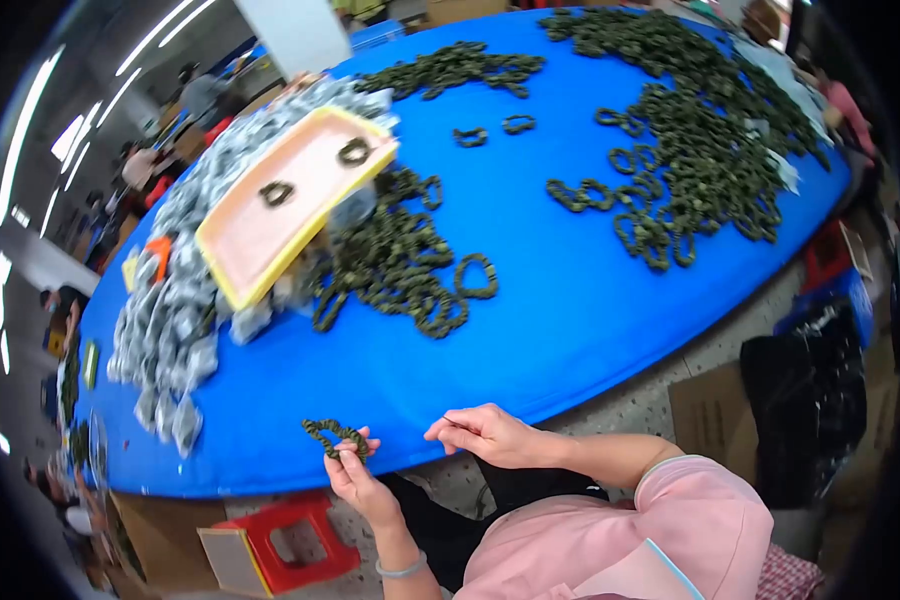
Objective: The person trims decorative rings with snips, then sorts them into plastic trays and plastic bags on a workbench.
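Note:
My left hand [361,484] pinches a dark green bumpy ring-shaped band [322,428] between thumb and fingers, just over the front edge of the blue table. To its right, my right hand [492,436] is closed, the fingertips pointing left towards the band. A thin dark thing seems to stick out at those fingertips, too small to name. Ahead lies a loose pile of similar green bands [395,250]. Two more bands lie in a pink tray with a yellow rim [260,283].
Grey plastic-wrapped pieces [170,335] are heaped at the left. Larger heaps of green bands [705,165] cover the far right of the blue table [550,310]. A red stool [305,545] stands below the front edge. Other people sit working in the background at left.

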The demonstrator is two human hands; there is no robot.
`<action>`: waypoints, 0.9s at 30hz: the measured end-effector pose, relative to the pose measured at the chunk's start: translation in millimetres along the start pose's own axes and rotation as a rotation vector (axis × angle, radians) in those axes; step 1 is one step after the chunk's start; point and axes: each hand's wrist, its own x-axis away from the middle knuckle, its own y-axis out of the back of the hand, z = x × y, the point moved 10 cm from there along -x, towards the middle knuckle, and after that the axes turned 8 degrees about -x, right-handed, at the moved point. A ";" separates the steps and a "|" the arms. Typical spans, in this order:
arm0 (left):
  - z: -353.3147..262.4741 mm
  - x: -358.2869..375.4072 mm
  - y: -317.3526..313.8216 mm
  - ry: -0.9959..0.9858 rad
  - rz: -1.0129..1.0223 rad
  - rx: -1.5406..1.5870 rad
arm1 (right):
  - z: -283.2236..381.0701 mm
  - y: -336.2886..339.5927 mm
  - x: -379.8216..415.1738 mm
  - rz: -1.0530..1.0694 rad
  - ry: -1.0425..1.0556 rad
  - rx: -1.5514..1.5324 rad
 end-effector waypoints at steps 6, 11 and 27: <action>39.5 25.7 100.5 0.043 -0.372 -0.041 | 19.5 46.2 32.6 -0.186 0.179 0.193; 234.5 121.9 224.4 0.619 -0.624 0.102 | -17.2 68.6 115.3 -0.507 0.294 0.435; 363.7 243.3 246.4 1.439 -0.236 -0.260 | -416.7 183.3 378.7 -0.808 -1.289 -0.124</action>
